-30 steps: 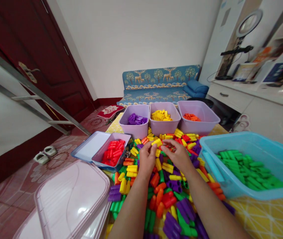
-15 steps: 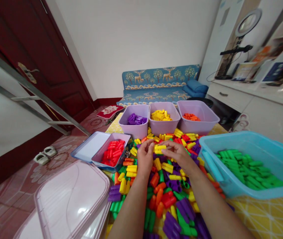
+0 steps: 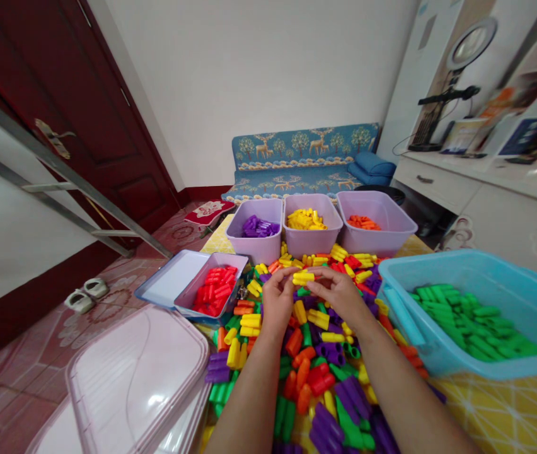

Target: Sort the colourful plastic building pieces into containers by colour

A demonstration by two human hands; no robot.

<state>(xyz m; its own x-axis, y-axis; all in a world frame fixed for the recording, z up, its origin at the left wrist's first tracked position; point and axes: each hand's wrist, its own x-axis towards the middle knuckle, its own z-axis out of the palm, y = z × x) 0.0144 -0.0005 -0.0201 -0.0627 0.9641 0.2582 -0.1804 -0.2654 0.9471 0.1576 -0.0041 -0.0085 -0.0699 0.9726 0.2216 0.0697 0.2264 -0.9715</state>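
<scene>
My left hand (image 3: 277,301) and my right hand (image 3: 339,294) meet over a heap of coloured plastic tube pieces (image 3: 306,359) on the table. Both pinch yellow pieces (image 3: 303,277) held between their fingertips, a little above the heap. Behind the hands stand three lilac bins: one with purple pieces (image 3: 256,238), one with yellow pieces (image 3: 312,232), one with orange pieces (image 3: 376,231). A small lilac tray of red pieces (image 3: 212,292) lies to the left. A blue tub of green pieces (image 3: 476,315) sits at the right.
A pale blue lid (image 3: 170,284) lies under the red tray. A large clear pink lid (image 3: 136,384) is at the front left. A metal ladder (image 3: 60,183) leans by the dark red door. A patterned sofa (image 3: 306,164) stands at the back, white cabinets at the right.
Both hands rose slightly from the heap, bringing yellow pieces together between their fingertips. The bins and tub have not moved.
</scene>
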